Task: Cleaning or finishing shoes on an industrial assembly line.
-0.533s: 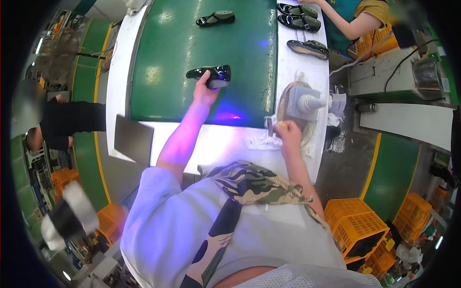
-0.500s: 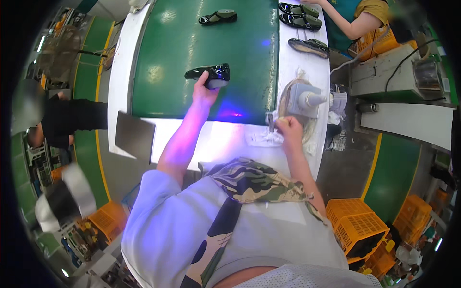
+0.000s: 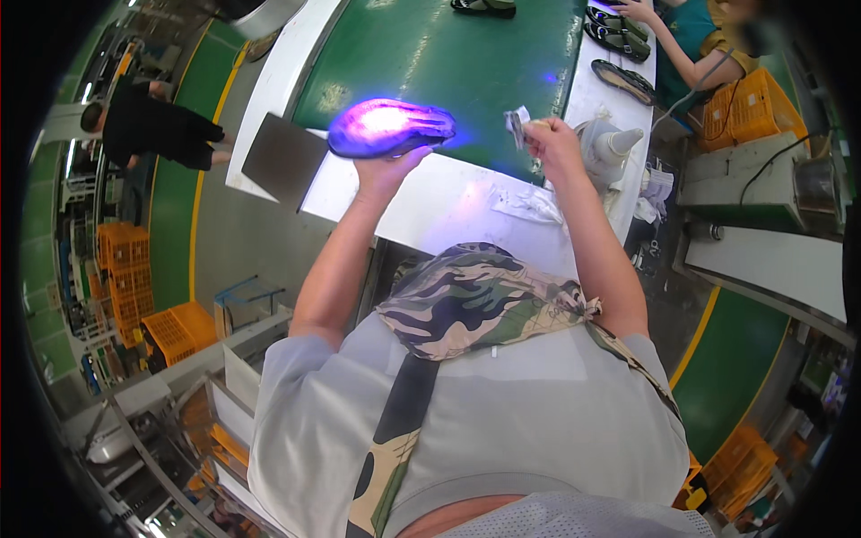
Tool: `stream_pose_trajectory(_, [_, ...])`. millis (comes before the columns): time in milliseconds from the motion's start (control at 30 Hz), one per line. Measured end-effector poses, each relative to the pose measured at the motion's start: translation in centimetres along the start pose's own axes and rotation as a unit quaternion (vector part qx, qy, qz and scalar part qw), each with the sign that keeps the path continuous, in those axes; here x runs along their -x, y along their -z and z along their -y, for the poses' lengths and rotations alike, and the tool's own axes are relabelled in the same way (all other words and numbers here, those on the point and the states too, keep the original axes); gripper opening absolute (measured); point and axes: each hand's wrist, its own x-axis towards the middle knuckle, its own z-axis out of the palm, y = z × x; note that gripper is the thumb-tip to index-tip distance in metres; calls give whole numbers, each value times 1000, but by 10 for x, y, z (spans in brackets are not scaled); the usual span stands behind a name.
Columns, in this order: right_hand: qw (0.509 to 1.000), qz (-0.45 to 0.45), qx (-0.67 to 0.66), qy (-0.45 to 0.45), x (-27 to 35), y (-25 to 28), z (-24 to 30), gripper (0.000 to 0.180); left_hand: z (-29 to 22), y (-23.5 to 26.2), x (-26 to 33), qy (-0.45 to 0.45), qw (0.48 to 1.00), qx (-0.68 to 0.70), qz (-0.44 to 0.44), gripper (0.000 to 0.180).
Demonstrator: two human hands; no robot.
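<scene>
A dark shoe (image 3: 392, 131) rests in my left hand (image 3: 380, 176), which grips it from below over the near end of the green belt. Its sole is turned upward, and a bright violet light falls on it. My right hand (image 3: 555, 149) pinches a small flat tool (image 3: 517, 126) with a pale, shiny head, perhaps a brush. That tool is held apart from the shoe, to its right. Beside my right hand stands a white nozzle bottle (image 3: 615, 147). A crumpled white sheet (image 3: 527, 205) lies on the white table edge (image 3: 448, 202) below.
On the right ledge lie black sandals (image 3: 617, 41) and a single shoe (image 3: 623, 82). Another sandal (image 3: 484, 7) sits farther up the green belt (image 3: 430, 63). A co-worker's hand (image 3: 637, 11) reaches over the ledge. A brown board (image 3: 283, 162) juts out at the left.
My left hand has turned the shoe sole-up and brought it nearer. The right hand has lifted the tool from beside the bottle toward the shoe. The view has shifted.
</scene>
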Motion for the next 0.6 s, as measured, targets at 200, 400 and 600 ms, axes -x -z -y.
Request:
stream_pose_trajectory(200, [978, 147, 55, 141, 31, -107, 52, 22, -38, 46, 9, -329, 906, -266, 5, 50])
stream_pose_trajectory(400, [938, 288, 41, 187, 56, -158, 58, 19, -77, 55, 23, -453, 812, -367, 4, 43])
stream_pose_trajectory(600, [936, 277, 67, 205, 55, -175, 49, 18, -72, 61, 25, -458, 806, -374, -14, 44])
